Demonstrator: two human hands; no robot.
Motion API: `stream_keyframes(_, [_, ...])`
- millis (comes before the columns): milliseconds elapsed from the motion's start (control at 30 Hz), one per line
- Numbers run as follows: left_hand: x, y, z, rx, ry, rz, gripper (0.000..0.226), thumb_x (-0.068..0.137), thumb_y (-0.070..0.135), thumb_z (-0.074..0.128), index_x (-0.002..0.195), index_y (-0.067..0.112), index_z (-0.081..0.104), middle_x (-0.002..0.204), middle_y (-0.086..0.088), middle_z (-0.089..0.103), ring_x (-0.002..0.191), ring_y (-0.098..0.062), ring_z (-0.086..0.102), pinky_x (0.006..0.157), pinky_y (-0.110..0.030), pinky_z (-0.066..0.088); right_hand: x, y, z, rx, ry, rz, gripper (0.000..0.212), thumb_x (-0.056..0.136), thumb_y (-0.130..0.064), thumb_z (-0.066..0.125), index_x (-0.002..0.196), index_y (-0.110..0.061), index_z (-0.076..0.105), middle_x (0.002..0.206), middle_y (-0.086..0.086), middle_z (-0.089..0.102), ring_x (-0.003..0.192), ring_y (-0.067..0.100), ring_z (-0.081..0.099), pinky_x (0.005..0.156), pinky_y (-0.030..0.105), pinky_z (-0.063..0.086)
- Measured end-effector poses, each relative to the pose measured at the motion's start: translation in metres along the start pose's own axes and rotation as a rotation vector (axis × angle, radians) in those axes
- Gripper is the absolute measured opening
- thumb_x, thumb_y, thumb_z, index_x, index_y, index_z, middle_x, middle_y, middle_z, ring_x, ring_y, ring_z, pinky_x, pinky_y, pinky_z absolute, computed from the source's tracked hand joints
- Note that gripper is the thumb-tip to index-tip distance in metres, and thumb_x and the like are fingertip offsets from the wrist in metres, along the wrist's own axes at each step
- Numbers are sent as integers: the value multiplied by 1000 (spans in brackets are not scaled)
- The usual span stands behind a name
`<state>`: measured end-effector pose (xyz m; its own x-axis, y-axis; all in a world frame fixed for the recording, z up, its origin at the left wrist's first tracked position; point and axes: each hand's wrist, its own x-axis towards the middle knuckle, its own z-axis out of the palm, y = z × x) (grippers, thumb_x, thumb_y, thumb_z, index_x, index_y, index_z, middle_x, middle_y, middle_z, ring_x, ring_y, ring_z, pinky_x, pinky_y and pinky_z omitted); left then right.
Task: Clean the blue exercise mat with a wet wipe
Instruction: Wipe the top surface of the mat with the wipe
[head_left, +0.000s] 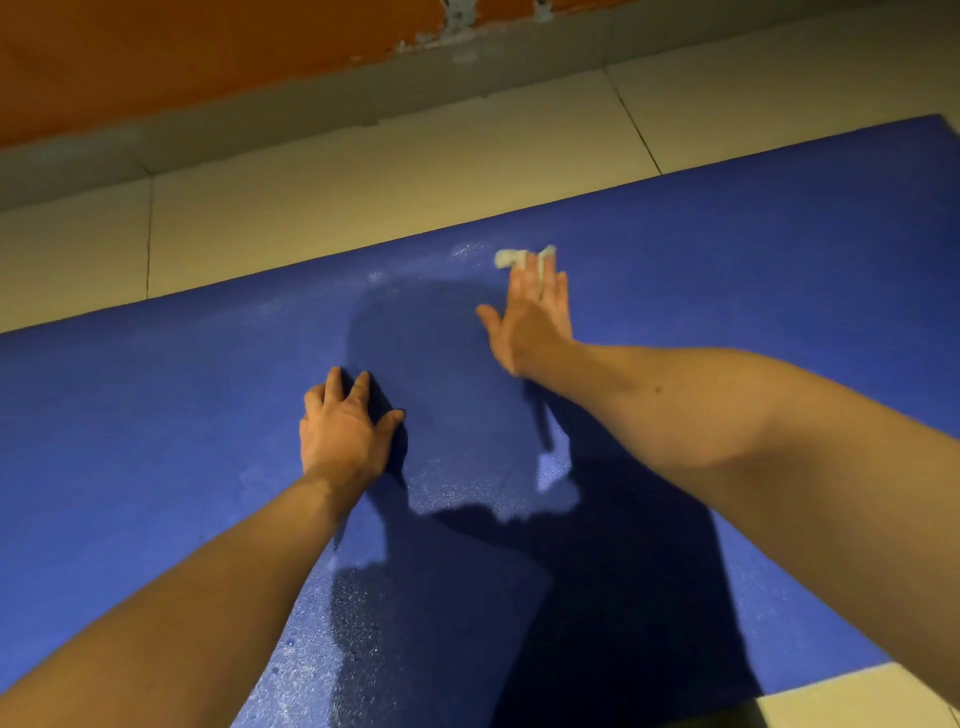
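Wipe sits under right hand, grip seemingly flat, on blue mat; left hand rests splayed.

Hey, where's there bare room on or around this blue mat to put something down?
Bare: the blue exercise mat left of the left hand; its far right stretch beyond the right hand; and the pale tiled floor between the mat's far edge and the grey wall base. Crowded: the middle, with both hands, forearms and the white wet wipe under the right fingers.

Dim warm light, hard shadows, slight blur.
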<state>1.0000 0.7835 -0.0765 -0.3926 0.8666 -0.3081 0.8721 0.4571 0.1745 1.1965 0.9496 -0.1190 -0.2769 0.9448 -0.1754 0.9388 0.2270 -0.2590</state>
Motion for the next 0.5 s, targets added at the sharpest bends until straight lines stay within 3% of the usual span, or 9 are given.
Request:
stream_keyframes(67, [-2,1,3,10,-4,7,74,95,57,54,154,18,32,163,-8,20,143,-35,18,112,-52,34,-26,-20,13,-39,-38,-108,86,99,-63,33,158,-5,13,165,13,12,154,38,-10,125,51,7])
stream_keyframes(167, [-8,5,7,13,-18,11,78,94,58,55,156,18,28,164,-8,17,144,-35,16,114,-51,33,-53,-26,23,-187,-123,-307,86,103,-61,23,160,-1,2,168,17,-6,153,36,-19,125,50,-2])
stream_keyframes(233, [-14,8,9,6,-18,14,79,93,58,56,156,18,28,164,-8,16,144,-35,16,114,-51,33,-50,-10,16,-194,-88,-389,81,104,-58,26,160,-3,6,169,14,0,155,32,-12,126,48,-2])
stream_keyframes(333, [-24,9,11,25,-38,34,80,93,58,56,157,19,26,164,-8,14,144,-34,16,115,-50,32,-25,31,-4,-108,6,-226,75,102,-54,38,159,-12,14,167,13,13,156,30,0,126,48,6])
stream_keyframes(433, [-37,8,12,58,-56,62,80,94,57,56,157,19,24,165,-7,12,145,-33,15,116,-48,30,-9,62,-27,-136,-129,43,82,103,-60,21,161,-9,-6,168,14,-14,154,29,-18,125,47,-8])
stream_keyframes(500, [-44,7,13,73,-75,70,81,94,57,56,157,20,22,165,-6,9,145,-32,15,115,-48,30,-12,53,-22,-131,-131,113,85,103,-61,17,159,-4,-9,167,15,-16,153,32,-21,125,48,-9])
